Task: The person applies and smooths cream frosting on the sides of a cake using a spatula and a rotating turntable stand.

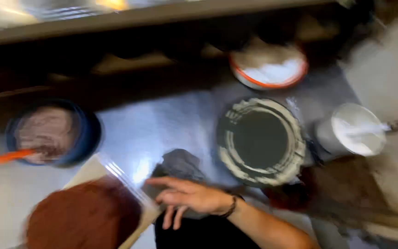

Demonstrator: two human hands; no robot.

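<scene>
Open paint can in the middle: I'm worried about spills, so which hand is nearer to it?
Right. The right hand is below and left of the paint can in the picture, apart from it, with fingers spread over a grey cloth. The left hand is not in view.

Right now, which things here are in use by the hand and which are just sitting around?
In hand: right hand, open, over grey cloth, beside clear bag of reddish-brown powder.
Lying about: grey pail, white cup with stick, orange-rimmed bowl, blue bowl.
</scene>
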